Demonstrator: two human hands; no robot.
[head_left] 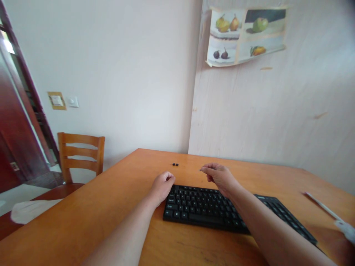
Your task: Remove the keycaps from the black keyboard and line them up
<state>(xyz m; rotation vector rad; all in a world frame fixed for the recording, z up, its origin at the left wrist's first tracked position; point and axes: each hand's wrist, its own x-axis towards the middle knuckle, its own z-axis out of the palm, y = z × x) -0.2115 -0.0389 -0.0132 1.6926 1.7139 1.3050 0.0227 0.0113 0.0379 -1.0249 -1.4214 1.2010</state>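
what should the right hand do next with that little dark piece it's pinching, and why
Probably carry it forward and left to set it beside the two small dark pieces lying on the table behind the keyboard. The right hand pinches a tiny dark bit above the keyboard's far edge; the left hand rests curled at its corner.

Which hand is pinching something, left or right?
The right hand: raised above the keyboard, its fingertips pinch a tiny dark piece. The left hand is a loose fist at the keyboard's upper-left corner, with nothing visible in it.
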